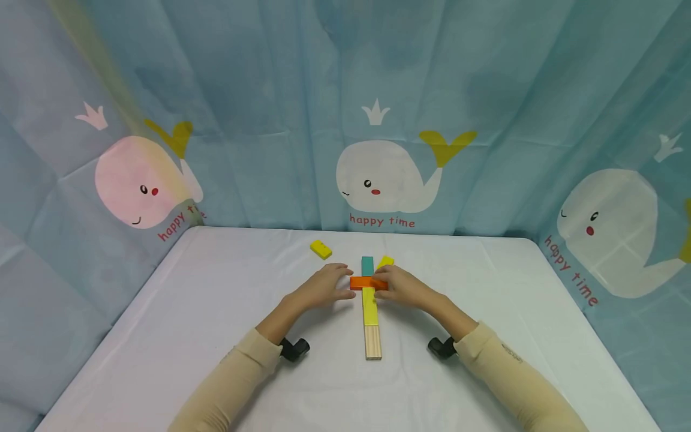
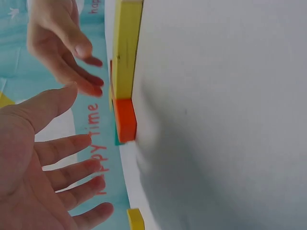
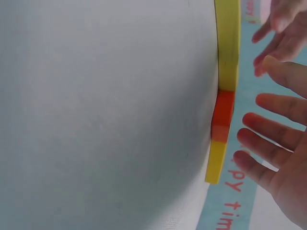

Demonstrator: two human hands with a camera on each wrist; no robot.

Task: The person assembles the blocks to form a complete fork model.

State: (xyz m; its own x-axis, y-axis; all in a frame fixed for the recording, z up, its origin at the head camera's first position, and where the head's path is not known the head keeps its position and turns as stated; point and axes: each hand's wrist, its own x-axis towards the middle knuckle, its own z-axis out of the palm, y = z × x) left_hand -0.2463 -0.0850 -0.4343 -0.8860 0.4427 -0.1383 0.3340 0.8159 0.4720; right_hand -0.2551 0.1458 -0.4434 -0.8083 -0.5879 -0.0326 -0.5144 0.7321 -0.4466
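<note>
A row of flat blocks runs away from the person: a bare wood block (image 1: 373,343) nearest, a yellow block (image 1: 369,307), an orange block (image 1: 357,283) set crosswise, and a teal block (image 1: 367,266) farthest. My left hand (image 1: 323,287) hovers just left of the orange block, fingers spread and holding nothing. On the other side, my right hand (image 1: 406,288) hangs over the orange block's right end, partly covering it in the head view. In the right wrist view its fingers (image 3: 268,148) are apart and away from the blocks. Beyond it lies a second yellow block (image 1: 385,261), partly hidden.
Another yellow block (image 1: 321,249) lies apart at the far left of the row. White cloth covers the table (image 1: 189,312). A blue curtain (image 1: 259,120) with printed whales hangs along the table's back and sides.
</note>
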